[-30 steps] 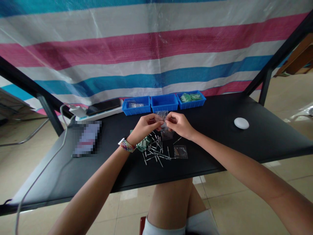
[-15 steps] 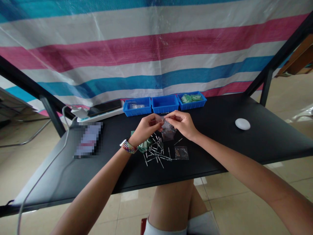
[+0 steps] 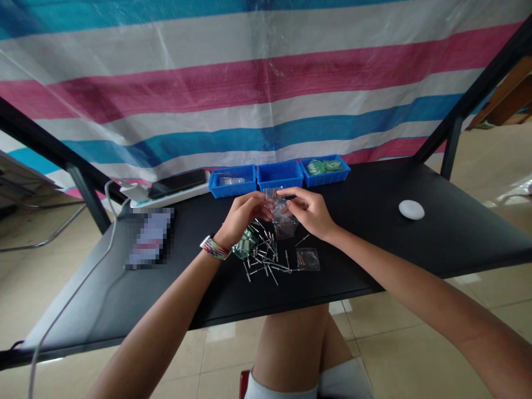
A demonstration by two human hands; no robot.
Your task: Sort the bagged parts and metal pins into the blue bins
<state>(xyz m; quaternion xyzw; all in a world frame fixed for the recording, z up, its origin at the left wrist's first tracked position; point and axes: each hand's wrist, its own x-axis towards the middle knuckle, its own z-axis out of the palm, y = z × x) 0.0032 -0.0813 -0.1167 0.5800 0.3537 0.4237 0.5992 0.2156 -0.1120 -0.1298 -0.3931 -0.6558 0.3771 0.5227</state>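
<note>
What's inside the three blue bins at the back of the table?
Left bin holds a clear bag; right bin holds green packets; middle bin shows only its blue floor. Near walls hide each bin's front floor.

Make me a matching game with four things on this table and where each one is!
Things:
1 clear bag
2 white disc
3 metal pins
4 phone

Places:
a alone on the right side of the table
b pinched between left hand and right hand
c back left, beside the blue bins
d scattered heap just below the hands

Pairs: 1-b, 2-a, 3-d, 4-c
</note>
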